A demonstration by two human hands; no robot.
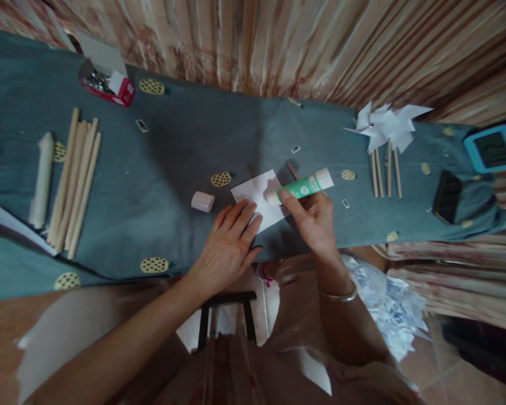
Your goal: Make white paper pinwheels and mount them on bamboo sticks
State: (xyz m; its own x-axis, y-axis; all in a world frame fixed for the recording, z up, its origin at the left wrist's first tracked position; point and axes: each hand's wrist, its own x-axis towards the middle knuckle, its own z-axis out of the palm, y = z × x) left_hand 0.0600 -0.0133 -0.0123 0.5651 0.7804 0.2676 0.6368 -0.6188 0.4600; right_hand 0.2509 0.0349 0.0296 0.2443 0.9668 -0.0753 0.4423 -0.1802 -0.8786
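A small white sheet of paper point(266, 194) lies near the front edge of the cloth-covered table. My left hand point(227, 247) rests flat on its lower left part, fingers stretched out. In my right hand point(316, 222) is a green and white glue stick point(306, 187), gripped with the thumb along its side. Its uncapped end points left and sits at the paper; whether it touches cannot be told. The white glue cap point(203, 201) lies on the cloth to the left of the paper. Just behind the glue stick is a short brownish stick point(293, 170), partly hidden.
Wooden sticks point(78, 185) and a pale candle-like tube point(44, 180) lie at left. A red box point(109, 90) of metal pieces stands behind. At right are white paper pinwheels point(388, 126), a blue digital clock point(493, 149) and a dark phone point(447, 197). Paper scraps point(390, 304) fill a bag below.
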